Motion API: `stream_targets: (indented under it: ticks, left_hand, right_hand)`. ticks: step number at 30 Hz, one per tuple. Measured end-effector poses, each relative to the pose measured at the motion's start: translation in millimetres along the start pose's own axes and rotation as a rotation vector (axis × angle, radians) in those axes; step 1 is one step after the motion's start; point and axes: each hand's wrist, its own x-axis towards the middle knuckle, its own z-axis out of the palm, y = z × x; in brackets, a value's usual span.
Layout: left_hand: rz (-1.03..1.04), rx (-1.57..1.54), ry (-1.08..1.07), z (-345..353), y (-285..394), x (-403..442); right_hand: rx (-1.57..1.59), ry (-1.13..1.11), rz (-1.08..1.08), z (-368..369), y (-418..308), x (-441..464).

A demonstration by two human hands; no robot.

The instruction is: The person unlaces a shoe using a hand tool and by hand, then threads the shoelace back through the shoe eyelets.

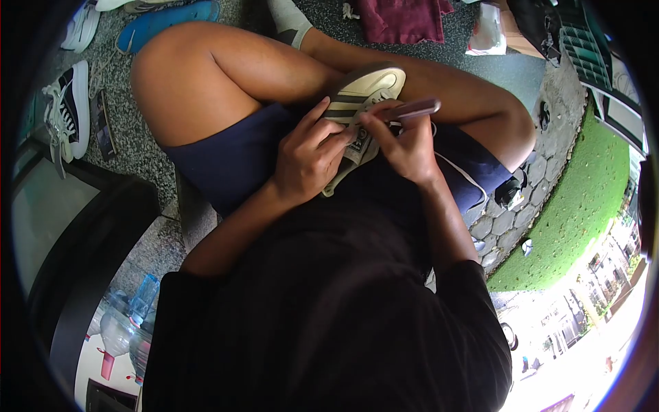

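A cream sneaker (367,81) with dark side stripes lies across my lap, its toe pointing away from me. My left hand (309,154) is closed on the shoe's left side, its fingers near the tongue and lace area. In my right hand (408,144) I grip a slim tool with a pinkish-brown handle (419,110). Its working end is hidden between my fingers at the lacing, so I cannot make out its kind. A loose pale shoelace (467,177) trails from the shoe over the dark blue shorts on my right.
Left on the speckled floor are a black-and-white sneaker (80,110), a white shoe (81,29) and a blue shoe (175,24). A maroon cloth (401,20) lies ahead. Clear plastic bottles (143,300) stand lower left; paving stones (542,168) and green turf (590,199) border the right.
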Motion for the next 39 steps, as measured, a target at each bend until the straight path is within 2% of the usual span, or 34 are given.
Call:
stream_targets:
  ticks: [1,3,4,6,16,22,25,27,37,39]
  left_hand:
    - [0.000,-0.001,0.010,0.5,1.5,-0.2]
    - [-0.008,-0.002,0.017,1.1,3.8,-0.9]
    - [-0.017,-0.015,0.019,0.8,3.9,-0.5]
    - [-0.024,-0.029,0.023,1.0,4.1,-0.3]
    - [-0.020,-0.032,0.033,-0.6,3.9,-0.8]
    - [-0.006,-0.021,0.040,2.8,-0.2,-3.1]
    - [-0.013,-0.031,0.042,1.9,1.5,-2.2]
    - [-0.024,-0.039,0.041,0.3,2.4,-1.1]
    - [0.000,-0.028,0.041,2.5,-0.2,-3.7]
    - [-0.003,-0.030,0.042,2.8,-0.5,-4.1]
  right_hand:
    - [-0.002,0.000,0.000,-1.9,2.9,0.0]
    - [0.347,0.003,0.240,-6.9,8.0,-1.7]
    - [0.348,0.003,0.246,-6.9,9.5,-3.1]
    - [0.315,-0.016,0.178,-7.2,9.8,-2.8]
    - [0.165,-0.053,0.173,-7.2,4.8,-1.7]
    - [0.320,0.002,0.172,-4.9,12.1,-3.9]
    - [0.395,-0.017,0.292,-11.5,8.4,-3.8]
    - [0.331,-0.109,0.257,-15.5,12.8,-2.8]
    - [0.282,-0.070,0.214,-10.4,8.6,-3.2]
    - [0.153,-0.101,0.148,-11.8,1.5,-1.8]
